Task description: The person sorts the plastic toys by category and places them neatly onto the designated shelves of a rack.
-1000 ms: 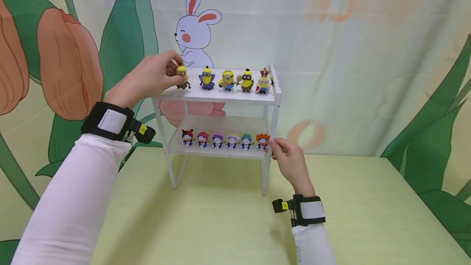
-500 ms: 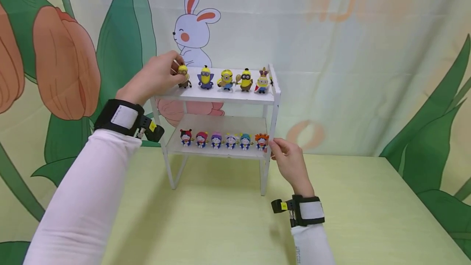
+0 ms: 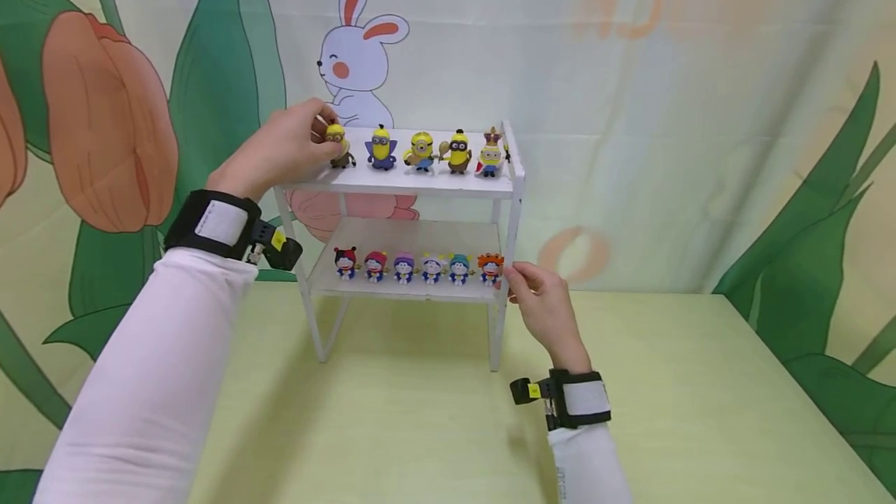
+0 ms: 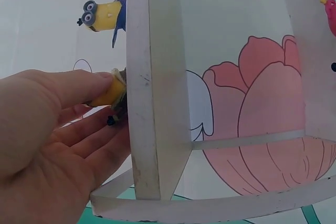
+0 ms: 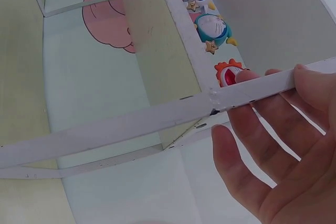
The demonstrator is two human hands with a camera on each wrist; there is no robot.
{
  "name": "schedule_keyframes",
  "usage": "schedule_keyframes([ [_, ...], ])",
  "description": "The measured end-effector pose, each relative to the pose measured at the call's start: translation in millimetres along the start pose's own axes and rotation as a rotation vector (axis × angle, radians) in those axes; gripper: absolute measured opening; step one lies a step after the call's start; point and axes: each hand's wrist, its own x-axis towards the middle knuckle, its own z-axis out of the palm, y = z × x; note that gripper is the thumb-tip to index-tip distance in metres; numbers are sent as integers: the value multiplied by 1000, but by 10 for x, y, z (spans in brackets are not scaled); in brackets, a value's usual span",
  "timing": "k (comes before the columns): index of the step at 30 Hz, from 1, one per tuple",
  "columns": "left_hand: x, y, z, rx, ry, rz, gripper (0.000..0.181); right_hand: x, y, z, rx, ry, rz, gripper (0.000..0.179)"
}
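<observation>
At the left end of the top shelf, my left hand (image 3: 287, 142) pinches a Minion figure (image 3: 337, 148) between thumb and fingers. Its feet are right at the white shelf board, and the left wrist view shows its yellow body (image 4: 110, 94) partly covered by the thumb. Beside it stand a Minion in a purple-blue cape (image 3: 381, 149) and several more, the last a crowned Minion (image 3: 491, 155). My right hand (image 3: 549, 309) holds the right front post (image 5: 268, 88) of the white two-tier rack (image 3: 406, 187), thumb on one side and fingers behind, near the crab-hatted Doraemon figure (image 3: 490, 269).
On the lower shelf (image 3: 420, 232) several Doraemon figures in coloured hats, such as a red-and-black one (image 3: 345, 264), stand in a row. The rack stands on a pale yellow-green table (image 3: 420, 426). Behind hangs a printed curtain (image 3: 630, 138) with a rabbit and tulips.
The head view has shifted slightly, so the scene sits a little further left. My left forearm has moved a bit right relative to the rack, still pinching the Minion figure. My right hand stays on the post.
</observation>
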Motion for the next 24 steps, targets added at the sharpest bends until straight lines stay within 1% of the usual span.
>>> schedule_keyframes([
  [5,7,-9,2,-7,-10,2,42,4,1,8,14,-1,1,28],
  [12,12,-11,-14,-4,-35,-15,52,1,-12,5,23,-8,0,30],
  [19,26,-2,-19,29,-44,23,51,14,-10,0,3,-2,-4,28],
  [24,27,9,-13,33,-62,8,51,8,-2,-2,19,-8,4,29],
])
